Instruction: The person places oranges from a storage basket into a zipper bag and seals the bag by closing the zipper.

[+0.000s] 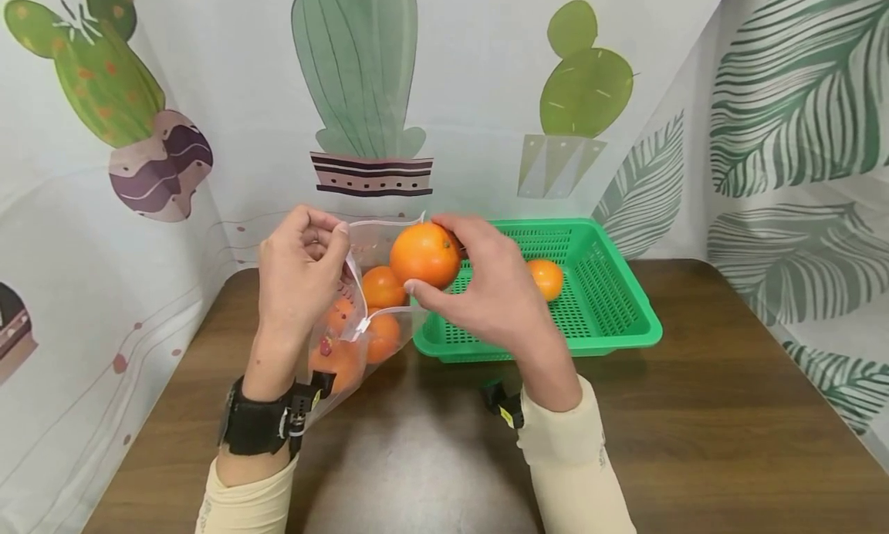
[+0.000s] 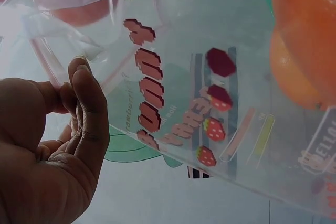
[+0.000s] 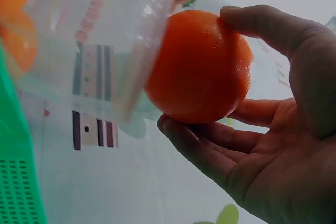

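Plastic, see-through w/ red lettering and strawberry prints: that's the zip bag [image 2: 178, 77], in front of the person, slightly L of centre. L hand [image 1: 295, 275] pinches its rim b/w thumb and fingertips, and the mouth gapes toward the R. A white slider [image 1: 363, 326] sits on the near part of the zip edge. At least four oranges [image 1: 383, 338] are inside, bunched together, seen partly thru the film.

R hand [image 1: 496, 287] grips one more, the held orange [image 1: 425, 255] — thumb on one side, fingers round the other — right at the bag's mouth. Film overlaps its edge in the R wrist view; can't tell if any of it is past the rim. Hands are apart, w/ fruit and bag mouth b/w them.

Just R of the bag, a green basket [image 1: 620, 291] w/ slotted walls stands on the brown wood-grain table [image 1: 694, 418], partly behind R hand. One loose orange [image 1: 546, 279] lies in it. Behind everything, a white cloth [image 1: 479, 94] w/ cactus and leaf prints. Cream sleeves [image 1: 576, 472] on both arms; black strap [image 1: 257, 420] on L wrist.
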